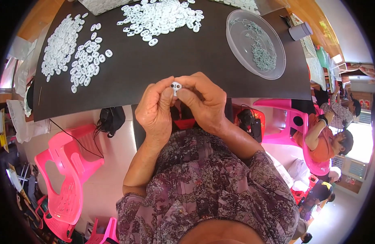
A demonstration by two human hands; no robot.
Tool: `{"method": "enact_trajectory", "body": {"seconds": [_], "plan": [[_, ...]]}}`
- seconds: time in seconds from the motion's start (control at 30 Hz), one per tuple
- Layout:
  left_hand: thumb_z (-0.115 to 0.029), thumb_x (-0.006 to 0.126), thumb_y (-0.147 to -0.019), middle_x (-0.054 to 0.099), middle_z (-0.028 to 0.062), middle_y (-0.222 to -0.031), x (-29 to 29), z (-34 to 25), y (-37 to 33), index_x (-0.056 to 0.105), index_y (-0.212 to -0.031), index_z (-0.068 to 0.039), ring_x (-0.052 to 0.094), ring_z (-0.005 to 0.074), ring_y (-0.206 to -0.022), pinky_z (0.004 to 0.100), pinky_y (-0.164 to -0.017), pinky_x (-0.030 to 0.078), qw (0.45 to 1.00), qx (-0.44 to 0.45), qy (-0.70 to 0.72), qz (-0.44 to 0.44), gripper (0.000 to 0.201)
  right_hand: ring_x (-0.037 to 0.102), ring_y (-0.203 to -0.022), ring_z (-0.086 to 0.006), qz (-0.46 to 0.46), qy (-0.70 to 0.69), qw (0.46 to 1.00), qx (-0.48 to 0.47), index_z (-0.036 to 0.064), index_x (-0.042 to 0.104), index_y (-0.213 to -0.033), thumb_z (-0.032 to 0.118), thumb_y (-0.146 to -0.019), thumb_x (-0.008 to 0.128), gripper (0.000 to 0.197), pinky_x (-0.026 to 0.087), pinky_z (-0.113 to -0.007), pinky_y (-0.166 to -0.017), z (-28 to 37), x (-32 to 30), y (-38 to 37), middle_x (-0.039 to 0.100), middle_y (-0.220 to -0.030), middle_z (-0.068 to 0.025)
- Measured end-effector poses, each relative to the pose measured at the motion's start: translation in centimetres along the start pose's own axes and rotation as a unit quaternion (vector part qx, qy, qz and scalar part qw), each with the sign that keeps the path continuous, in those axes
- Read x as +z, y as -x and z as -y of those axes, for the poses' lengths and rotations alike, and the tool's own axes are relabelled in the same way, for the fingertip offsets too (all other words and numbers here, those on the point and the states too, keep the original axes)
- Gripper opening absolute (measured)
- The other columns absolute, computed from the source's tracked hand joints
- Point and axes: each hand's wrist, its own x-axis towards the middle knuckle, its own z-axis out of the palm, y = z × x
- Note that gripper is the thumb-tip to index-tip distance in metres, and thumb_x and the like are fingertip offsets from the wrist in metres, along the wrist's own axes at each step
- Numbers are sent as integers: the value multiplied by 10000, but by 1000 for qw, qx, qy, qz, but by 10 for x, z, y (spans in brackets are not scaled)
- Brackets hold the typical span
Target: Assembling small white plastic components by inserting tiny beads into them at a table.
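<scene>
Both my hands meet just over the near edge of the dark table point(142, 67). Between their fingertips is a small white oval plastic piece point(176, 86) with dark holes. My left hand point(155, 114) pinches its left side, and my right hand point(207, 103) pinches the right side. The fingers hide part of it. Similar white pieces lie in a large heap point(161, 18) at the far middle, a dense pile point(60, 46) at the left and a looser group point(88, 63) beside that. A round clear plastic tray point(241, 57) at the right holds small grey-green parts point(264, 59), possibly screws.
A grey cylindrical container point(300, 31) stands at the table's far right. Pink plastic chairs point(71, 175) are on the floor at the left, with another pink chair point(283, 122) at the right. A black bag point(111, 120) hangs below the table edge. Several people sit farther right.
</scene>
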Motion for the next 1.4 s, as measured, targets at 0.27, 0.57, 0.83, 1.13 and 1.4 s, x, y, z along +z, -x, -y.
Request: {"method": "enact_trajectory", "body": {"seconds": [0.27, 0.57, 0.83, 1.13, 1.4], "plan": [[-72, 574, -888, 588, 38, -814, 1, 3, -1, 620, -995, 26, 539, 69, -673, 185, -572, 447, 999, 52, -10, -11, 152, 488, -601, -114, -18, 103, 980, -171, -13, 612, -1034, -53, -706, 665, 334, 395, -232, -539, -9, 2, -4, 565, -751, -50], [-61, 562, -895, 581, 31, -811, -1, 4, 2, 611, -989, 26, 515, 51, -629, 172, -522, 427, 999, 28, 37, -4, 138, 532, -639, -170, -34, 119, 974, -192, -18, 624, -993, -30, -696, 670, 301, 425, -273, -579, -13, 5, -3, 630, -782, -73], [-40, 554, -895, 584, 31, -811, -1, 6, -4, 615, -981, 27, 521, 49, -638, 172, -520, 426, 995, 98, -28, -5, 125, 535, -639, -184, -51, 135, 966, -212, -20, 621, -982, -28, -695, 674, 292, 428, -279, -580, -13, 6, -4, 629, -786, -79], [-118, 585, -893, 594, 17, -899, -2, -1, 0, 616, -987, 24, 524, 64, -792, 193, -716, 433, 997, -34, 69, 12, 174, 538, -641, -196, -60, 145, 963, -218, -21, 614, -980, -6, -707, 679, 281, 431, -283, -578, -15, 8, -4, 629, -805, -88], [-150, 566, -909, 568, 16, -899, 1, 10, 6, 603, -977, 19, 486, 56, -787, 190, -727, 406, 998, 4, 55, -15, 186, 547, -635, -219, -71, 181, 946, -259, -43, 601, -952, -10, -728, 657, 233, 435, -295, -571, -17, 8, -2, 621, -791, -108]]}}
